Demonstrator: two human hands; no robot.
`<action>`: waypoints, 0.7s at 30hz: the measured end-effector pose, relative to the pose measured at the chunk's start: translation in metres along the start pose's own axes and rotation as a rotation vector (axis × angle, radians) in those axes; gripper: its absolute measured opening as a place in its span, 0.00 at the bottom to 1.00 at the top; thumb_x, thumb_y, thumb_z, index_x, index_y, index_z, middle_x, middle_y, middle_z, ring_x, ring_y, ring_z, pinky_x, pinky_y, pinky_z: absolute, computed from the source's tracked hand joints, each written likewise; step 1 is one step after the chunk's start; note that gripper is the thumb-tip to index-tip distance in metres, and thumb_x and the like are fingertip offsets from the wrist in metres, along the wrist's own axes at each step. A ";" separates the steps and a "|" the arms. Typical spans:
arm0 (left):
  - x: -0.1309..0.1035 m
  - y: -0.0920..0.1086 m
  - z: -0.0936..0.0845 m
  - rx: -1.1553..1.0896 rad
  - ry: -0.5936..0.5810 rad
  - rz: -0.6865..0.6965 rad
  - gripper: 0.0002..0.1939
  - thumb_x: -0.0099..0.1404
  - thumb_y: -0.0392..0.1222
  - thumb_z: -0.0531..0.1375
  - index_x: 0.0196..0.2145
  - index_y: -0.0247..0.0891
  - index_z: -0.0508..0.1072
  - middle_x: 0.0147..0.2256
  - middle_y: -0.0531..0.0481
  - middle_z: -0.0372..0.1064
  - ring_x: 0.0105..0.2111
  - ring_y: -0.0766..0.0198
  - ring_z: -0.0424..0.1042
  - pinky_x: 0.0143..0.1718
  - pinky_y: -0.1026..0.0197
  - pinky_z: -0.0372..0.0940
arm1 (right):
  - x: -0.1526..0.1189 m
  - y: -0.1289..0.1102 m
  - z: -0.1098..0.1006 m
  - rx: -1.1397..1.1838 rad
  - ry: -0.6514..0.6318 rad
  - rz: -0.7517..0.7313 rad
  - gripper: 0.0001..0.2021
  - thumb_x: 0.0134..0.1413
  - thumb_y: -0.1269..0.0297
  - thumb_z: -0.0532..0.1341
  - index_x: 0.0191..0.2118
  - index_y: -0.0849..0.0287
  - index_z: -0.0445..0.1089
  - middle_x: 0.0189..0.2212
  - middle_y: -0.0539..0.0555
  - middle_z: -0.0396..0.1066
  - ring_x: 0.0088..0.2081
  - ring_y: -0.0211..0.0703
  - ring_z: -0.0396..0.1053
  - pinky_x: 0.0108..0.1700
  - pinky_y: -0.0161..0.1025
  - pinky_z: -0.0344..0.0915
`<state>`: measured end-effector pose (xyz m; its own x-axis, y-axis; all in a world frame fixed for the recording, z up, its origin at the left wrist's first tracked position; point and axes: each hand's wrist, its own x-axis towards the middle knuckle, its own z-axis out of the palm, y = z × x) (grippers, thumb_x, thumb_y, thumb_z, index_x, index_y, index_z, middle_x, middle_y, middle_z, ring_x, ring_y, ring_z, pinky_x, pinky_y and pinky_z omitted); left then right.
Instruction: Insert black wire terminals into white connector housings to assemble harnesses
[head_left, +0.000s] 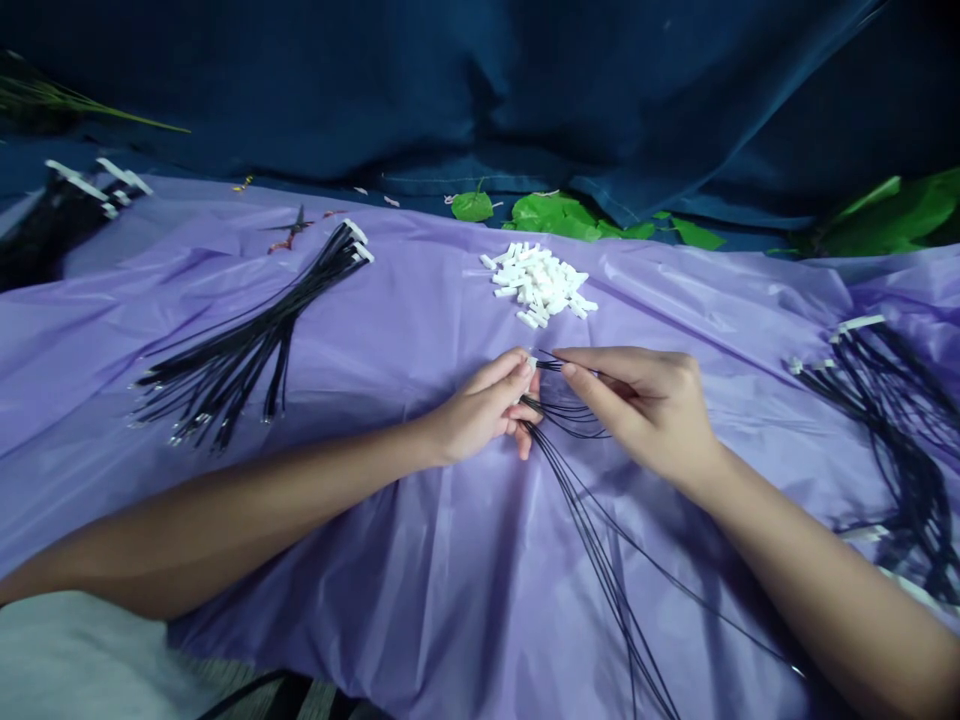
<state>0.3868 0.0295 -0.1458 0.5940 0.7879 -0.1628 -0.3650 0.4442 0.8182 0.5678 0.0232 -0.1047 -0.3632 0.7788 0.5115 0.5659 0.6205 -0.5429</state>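
Note:
My left hand [491, 405] pinches a small white connector [533, 366] between thumb and forefinger, and black wires [581, 490] run out from between its lower fingers, hanging down to the right over the purple sheet. Just right of the connector, my right hand [652, 405] has its thumb and forefinger closed on thin black wires that lead into the connector. Beyond both hands lies a pile of white connectors [541, 283]. How many wires sit in the held connector cannot be made out.
On the purple sheet [420, 300], a bundle of black wires [262, 330] with white ends lies left. More wire bundles lie at the far left [45, 225] and right [892, 420]. Scissors [291, 230] and green leaves [555, 213] lie along the back edge.

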 end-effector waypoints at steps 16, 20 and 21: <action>0.001 0.000 -0.001 -0.034 -0.019 0.002 0.15 0.63 0.52 0.56 0.32 0.39 0.57 0.29 0.57 0.51 0.20 0.76 0.51 0.17 0.65 0.67 | -0.003 0.001 -0.001 -0.090 -0.035 -0.100 0.06 0.62 0.66 0.56 0.39 0.58 0.70 0.20 0.45 0.65 0.19 0.29 0.61 0.25 0.28 0.58; 0.001 0.001 0.000 -0.044 -0.006 0.002 0.15 0.63 0.51 0.57 0.31 0.38 0.56 0.30 0.57 0.50 0.21 0.76 0.52 0.17 0.65 0.67 | -0.003 0.001 0.002 -0.156 -0.001 -0.147 0.04 0.61 0.68 0.57 0.38 0.60 0.69 0.20 0.46 0.66 0.20 0.29 0.62 0.24 0.28 0.57; 0.001 0.001 0.000 -0.047 -0.006 0.003 0.15 0.63 0.51 0.57 0.31 0.38 0.56 0.30 0.57 0.50 0.21 0.76 0.52 0.17 0.65 0.67 | -0.003 0.001 0.002 -0.164 0.007 -0.163 0.04 0.60 0.68 0.58 0.38 0.60 0.70 0.21 0.46 0.68 0.20 0.29 0.63 0.24 0.28 0.57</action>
<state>0.3867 0.0303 -0.1453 0.5967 0.7869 -0.1572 -0.4000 0.4615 0.7918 0.5679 0.0218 -0.1083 -0.4551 0.6684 0.5883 0.6128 0.7144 -0.3377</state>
